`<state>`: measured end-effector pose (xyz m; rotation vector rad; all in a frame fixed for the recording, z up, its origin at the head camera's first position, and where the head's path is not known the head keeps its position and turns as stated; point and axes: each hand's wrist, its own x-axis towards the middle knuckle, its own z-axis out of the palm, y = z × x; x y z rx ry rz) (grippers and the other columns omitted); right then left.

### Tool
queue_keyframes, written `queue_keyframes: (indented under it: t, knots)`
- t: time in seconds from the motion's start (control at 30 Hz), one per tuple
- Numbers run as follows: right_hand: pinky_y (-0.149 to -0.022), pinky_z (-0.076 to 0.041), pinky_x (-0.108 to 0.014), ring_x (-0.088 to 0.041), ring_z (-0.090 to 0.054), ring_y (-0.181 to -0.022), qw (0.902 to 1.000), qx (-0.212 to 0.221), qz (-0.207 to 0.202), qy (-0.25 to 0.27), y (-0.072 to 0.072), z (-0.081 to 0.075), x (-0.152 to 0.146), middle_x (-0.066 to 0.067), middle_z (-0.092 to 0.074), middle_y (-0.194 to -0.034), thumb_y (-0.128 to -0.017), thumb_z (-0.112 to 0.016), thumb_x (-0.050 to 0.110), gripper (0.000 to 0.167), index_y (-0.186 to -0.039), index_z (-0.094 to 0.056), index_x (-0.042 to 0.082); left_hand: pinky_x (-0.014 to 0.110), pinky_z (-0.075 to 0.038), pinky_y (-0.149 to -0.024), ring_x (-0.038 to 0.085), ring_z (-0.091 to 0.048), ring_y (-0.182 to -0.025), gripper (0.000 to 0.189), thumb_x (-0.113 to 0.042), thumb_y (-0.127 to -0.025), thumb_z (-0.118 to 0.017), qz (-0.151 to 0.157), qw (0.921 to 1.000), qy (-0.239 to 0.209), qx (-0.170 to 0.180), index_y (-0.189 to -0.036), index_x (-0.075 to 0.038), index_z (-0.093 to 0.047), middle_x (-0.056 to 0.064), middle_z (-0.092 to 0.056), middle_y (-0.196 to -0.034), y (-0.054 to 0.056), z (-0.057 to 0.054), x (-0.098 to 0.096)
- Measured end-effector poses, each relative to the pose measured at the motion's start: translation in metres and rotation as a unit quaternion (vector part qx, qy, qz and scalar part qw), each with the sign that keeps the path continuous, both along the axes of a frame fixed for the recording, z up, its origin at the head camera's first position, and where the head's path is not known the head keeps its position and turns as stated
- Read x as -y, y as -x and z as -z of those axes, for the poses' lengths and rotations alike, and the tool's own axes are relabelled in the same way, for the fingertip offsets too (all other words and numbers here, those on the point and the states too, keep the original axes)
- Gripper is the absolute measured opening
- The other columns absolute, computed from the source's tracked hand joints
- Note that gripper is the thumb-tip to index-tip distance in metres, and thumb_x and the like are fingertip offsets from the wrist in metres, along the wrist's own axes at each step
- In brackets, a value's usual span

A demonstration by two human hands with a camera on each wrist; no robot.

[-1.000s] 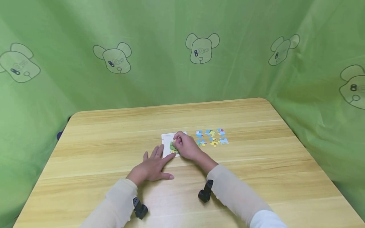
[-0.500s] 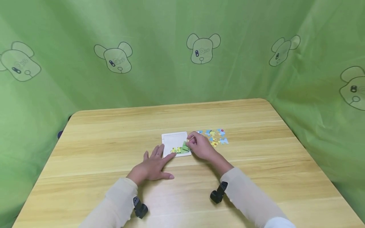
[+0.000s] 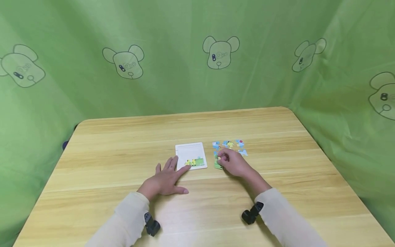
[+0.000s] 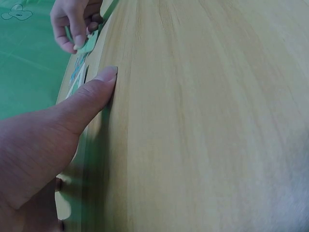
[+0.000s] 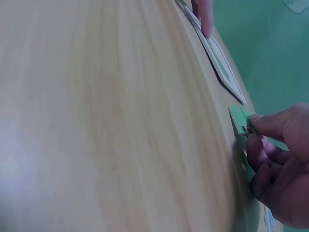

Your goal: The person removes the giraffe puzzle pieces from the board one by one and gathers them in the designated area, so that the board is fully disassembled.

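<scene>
My left hand (image 3: 165, 180) lies with fingers spread, its fingertips on the left and front edge of a white puzzle tray (image 3: 189, 151). Green and yellow puzzle pieces (image 3: 199, 161) lie along the tray's front edge, partly behind the index finger. To the right of the tray, my right hand (image 3: 235, 162) pinches a green puzzle piece (image 3: 217, 165) between thumb and fingers. In the right wrist view that green piece (image 5: 238, 117) is tilted close above the table; whether it touches the wood I cannot tell.
Several loose blue and yellow puzzle pieces (image 3: 228, 144) lie in rows behind the right hand, some hidden by it. Under everything is a wooden table (image 3: 123, 137), with a green curtain (image 3: 172, 79) hanging behind it and at both sides.
My right hand has moved right with the green puzzle piece, from over the tray to beside the loose pieces. The pieces inside the tray have come into sight. My left hand has stayed put.
</scene>
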<state>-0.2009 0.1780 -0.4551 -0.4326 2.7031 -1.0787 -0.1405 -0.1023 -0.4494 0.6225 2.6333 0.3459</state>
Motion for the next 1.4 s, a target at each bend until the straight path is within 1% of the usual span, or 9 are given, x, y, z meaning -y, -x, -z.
queue_keyframes:
  t: [0.2, 0.37, 0.47, 0.57, 0.77, 1.0, 1.13, 1.27, 1.4]
  knots:
    - [-0.069, -0.045, -0.028, -0.015, -0.051, -0.076, 0.9998, 0.001, -0.002, -0.021, -0.001, 0.001, -0.007, -0.003, -0.057, -0.084, -0.086, -0.065, 0.010, 0.019, -0.104, -0.063, 0.003, 0.071, -0.009, -0.103, 0.040, -0.001, -0.144, 0.085, -0.066, -0.080, -0.056, -0.003, 1.0000, -0.003, 0.001, -0.150, -0.035, -0.019, 0.021, 0.002, -0.157, 0.000, -0.001, 0.000]
    - [-0.070, -0.044, -0.029, -0.016, -0.050, -0.079, 0.9996, 0.012, -0.010, -0.022, -0.003, -0.001, -0.007, -0.004, -0.057, -0.090, -0.082, -0.070, 0.010, 0.030, -0.110, -0.062, 0.003, 0.071, -0.008, -0.104, 0.039, 0.000, -0.144, 0.085, -0.067, -0.080, -0.055, -0.002, 1.0000, 0.002, -0.001, -0.150, -0.036, -0.019, 0.020, 0.003, -0.157, 0.001, 0.001, 0.000]
    - [-0.070, -0.043, -0.029, -0.017, -0.048, -0.079, 0.9994, 0.018, -0.022, -0.022, -0.005, -0.003, -0.008, -0.006, -0.055, -0.093, -0.081, -0.071, 0.009, 0.037, -0.115, -0.060, 0.002, 0.071, -0.008, -0.104, 0.039, 0.000, -0.144, 0.084, -0.068, -0.080, -0.055, -0.001, 1.0000, 0.002, -0.003, -0.150, -0.036, -0.019, 0.020, 0.003, -0.157, 0.001, 0.002, 0.000]
    - [-0.068, -0.042, -0.029, -0.017, -0.046, -0.078, 0.9992, 0.016, -0.032, -0.016, -0.007, -0.004, -0.008, -0.006, -0.053, -0.092, -0.079, -0.072, 0.007, 0.041, -0.117, -0.058, 0.001, 0.070, -0.008, -0.104, 0.039, 0.000, -0.144, 0.084, -0.067, -0.080, -0.055, -0.001, 1.0000, 0.001, -0.003, -0.150, -0.036, -0.019, 0.020, 0.003, -0.157, 0.001, 0.003, 0.000]
    - [-0.066, -0.041, -0.027, -0.016, -0.045, -0.075, 0.9986, 0.013, -0.046, -0.022, -0.006, -0.003, -0.010, -0.006, -0.053, -0.091, -0.079, -0.073, 0.007, 0.038, -0.114, -0.058, 0.002, 0.071, -0.006, -0.104, 0.040, 0.001, -0.144, 0.085, -0.066, -0.081, -0.056, -0.003, 1.0000, -0.005, 0.004, -0.150, -0.035, -0.018, 0.020, 0.004, -0.157, 0.001, 0.003, 0.000]
    - [-0.071, -0.042, -0.031, -0.016, -0.046, -0.077, 0.9968, 0.022, -0.070, -0.031, -0.007, -0.005, -0.014, -0.006, -0.055, -0.092, -0.081, -0.071, 0.005, 0.038, -0.117, -0.060, 0.000, 0.070, -0.007, -0.105, 0.039, 0.002, -0.144, 0.085, -0.066, -0.081, -0.056, -0.003, 1.0000, -0.003, 0.008, -0.150, -0.036, -0.018, 0.020, 0.004, -0.157, 0.001, -0.001, -0.001]
    - [-0.073, -0.042, -0.031, -0.016, -0.047, -0.078, 0.9962, 0.021, -0.078, -0.033, -0.006, -0.006, -0.016, -0.007, -0.055, -0.096, -0.081, -0.071, 0.005, 0.038, -0.118, -0.060, 0.000, 0.070, -0.007, -0.105, 0.039, 0.001, -0.144, 0.084, -0.066, -0.081, -0.056, -0.001, 1.0000, -0.004, 0.007, -0.150, -0.035, -0.019, 0.020, 0.004, -0.157, 0.000, -0.002, -0.001]
    - [-0.074, -0.043, -0.031, -0.016, -0.048, -0.079, 0.9971, 0.008, -0.071, -0.028, -0.005, -0.008, -0.014, -0.009, -0.056, -0.100, -0.082, -0.070, 0.007, 0.039, -0.119, -0.059, 0.000, 0.069, -0.006, -0.105, 0.038, 0.001, -0.144, 0.086, -0.066, -0.081, -0.056, -0.004, 1.0000, -0.005, 0.006, -0.151, -0.034, -0.017, 0.019, 0.004, -0.157, 0.000, -0.001, -0.001]
    - [-0.073, -0.045, -0.030, -0.017, -0.050, -0.081, 0.9980, -0.004, -0.060, -0.017, -0.004, -0.012, -0.006, -0.010, -0.056, -0.102, -0.084, -0.069, 0.010, 0.039, -0.120, -0.058, 0.002, 0.068, -0.006, -0.106, 0.038, 0.001, -0.144, 0.096, -0.067, -0.079, -0.057, -0.011, 0.9999, -0.006, 0.004, -0.153, -0.026, -0.010, 0.019, 0.002, -0.158, 0.000, 0.002, 0.000]
